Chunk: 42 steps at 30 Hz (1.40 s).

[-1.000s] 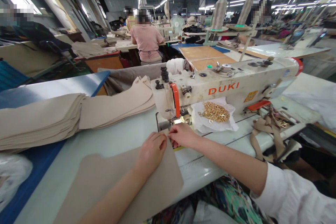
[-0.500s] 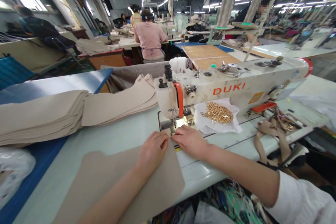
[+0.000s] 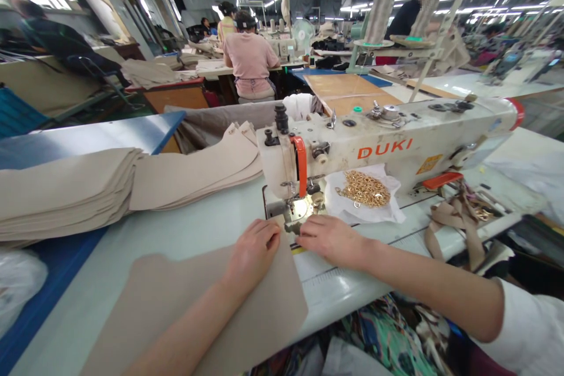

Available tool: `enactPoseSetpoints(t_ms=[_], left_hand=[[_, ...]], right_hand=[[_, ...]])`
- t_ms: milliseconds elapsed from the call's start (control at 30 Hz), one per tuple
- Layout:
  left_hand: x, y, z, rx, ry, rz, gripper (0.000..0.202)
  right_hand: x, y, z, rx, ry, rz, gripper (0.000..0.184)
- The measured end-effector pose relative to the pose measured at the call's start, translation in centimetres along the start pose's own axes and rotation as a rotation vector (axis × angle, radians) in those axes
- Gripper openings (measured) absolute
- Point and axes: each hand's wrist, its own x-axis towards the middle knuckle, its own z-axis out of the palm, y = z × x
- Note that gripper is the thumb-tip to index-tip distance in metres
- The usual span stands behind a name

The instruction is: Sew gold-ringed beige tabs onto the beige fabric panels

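Note:
A flat beige fabric panel (image 3: 268,317) lies on the pale table in front of the sewing machine (image 3: 423,135), its narrow top corner reaching the needle area. My left hand (image 3: 253,249) rests on that panel, thumb and fingers closed on its upper edge just left of the needle plate (image 3: 302,209). To the right, my right hand (image 3: 328,241) sits on the machine bed, apart from the panel. Its fingers are bent and pressed together; whatever they may hold is hidden. The lamp lights the area under the presser foot.
Gold metal rings (image 3: 365,189) lie heaped on white paper (image 3: 394,202) beside the machine arm. Stacked beige panels (image 3: 66,188) fill the left side. Beige straps (image 3: 453,223) hang at the right. A person in a pink shirt (image 3: 251,61) sits ahead, facing away.
My right hand has shifted right, away from the panel's edge and my left hand. The left hand keeps its place on the panel. The camera view has moved slightly.

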Motion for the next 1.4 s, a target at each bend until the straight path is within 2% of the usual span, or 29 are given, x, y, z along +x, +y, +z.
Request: enactPoseSetpoints(t_ms=[133, 333, 433, 633, 733, 833, 1000, 1200, 1400], left_hand=[[0.0, 0.1, 0.0, 0.006, 0.015, -0.012, 0.017], [0.0, 0.1, -0.1, -0.003, 0.015, -0.008, 0.018], [0.1, 0.1, -0.1, 0.006, 0.023, -0.001, 0.018], [0.1, 0.2, -0.1, 0.003, 0.031, -0.011, 0.018], [0.1, 0.2, 0.0, -0.006, 0.029, -0.023, 0.018], [0.1, 0.2, 0.0, -0.004, 0.038, -0.019, 0.019], [0.0, 0.1, -0.1, -0.023, 0.016, -0.016, 0.016], [-0.1, -0.1, -0.1, 0.003, 0.0, -0.018, 0.017], [-0.1, -0.3, 0.3, 0.021, 0.004, 0.014, 0.016]], right_hand=[[-0.8, -0.6, -0.7, -0.007, 0.008, -0.137, 0.016], [0.8, -0.9, 1.2, 0.009, 0.068, -0.053, 0.014], [1.0, -0.6, 1.6, 0.019, 0.06, -0.087, 0.013], [-1.1, -0.3, -0.4, -0.03, 0.015, -0.185, 0.017], [-1.5, -0.7, -0.8, -0.034, 0.018, -0.223, 0.021], [-0.4, -1.1, -0.1, -0.038, 0.057, -0.189, 0.015], [1.8, -1.6, 1.8, 0.016, 0.216, -0.04, 0.017], [1.6, -1.8, 2.9, 0.063, 0.142, -0.093, 0.015], [1.4, -1.7, 3.0, 0.094, 0.145, -0.088, 0.02]])
